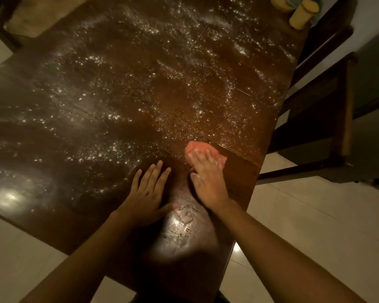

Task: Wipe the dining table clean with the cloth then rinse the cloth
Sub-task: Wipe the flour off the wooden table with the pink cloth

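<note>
Now mid-wipe, by the look of it. Pressing the bunched pink cloth (198, 147) onto the dining table (118, 84) near its right edge with the right hand (206, 178), fingers laid over it, not clenched. Bracing with the left hand (147, 191), flat and released on the wood just beside. Better to sweep in long overlapping strokes toward one edge, gathering the white specks (109, 117) (thick across nearly the whole top) instead of smearing. Keep pressure even; refold once loaded. Steer clear of the yellow containers (302, 15) at the far corner.
</note>
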